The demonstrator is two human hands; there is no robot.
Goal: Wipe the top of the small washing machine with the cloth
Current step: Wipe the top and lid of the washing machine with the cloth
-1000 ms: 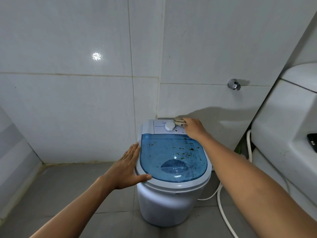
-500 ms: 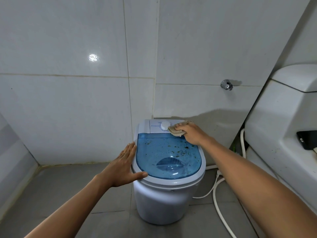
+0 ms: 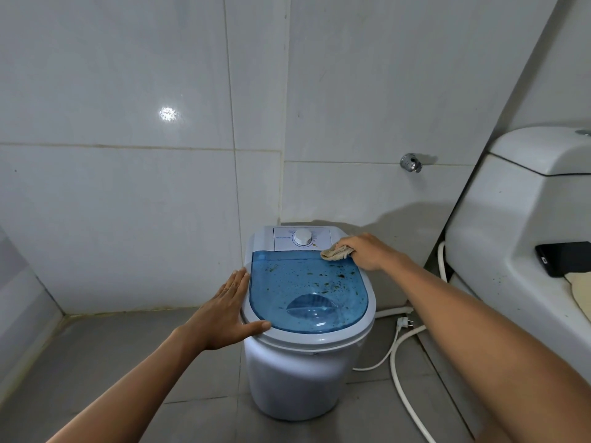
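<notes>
A small white washing machine (image 3: 297, 378) stands on the floor in the room's corner. Its clear blue lid (image 3: 307, 292) is speckled with dark dirt, and a white dial (image 3: 303, 236) sits on the panel behind it. My right hand (image 3: 367, 252) presses a beige cloth (image 3: 335, 252) onto the lid's far right corner, beside the panel. My left hand (image 3: 228, 310) lies flat against the machine's left rim, fingers spread, thumb on the front edge.
Tiled walls close in behind and to the left. A large white appliance (image 3: 518, 238) stands at the right with a black phone (image 3: 564, 259) on it. A white hose (image 3: 403, 372) and a plug (image 3: 403, 323) lie on the grey floor right of the machine. A tap (image 3: 411, 163) juts from the wall.
My right hand has drawn the cloth from beside the dial, off the control panel, down and right to the lid's far right corner. My left hand has stayed on the rim.
</notes>
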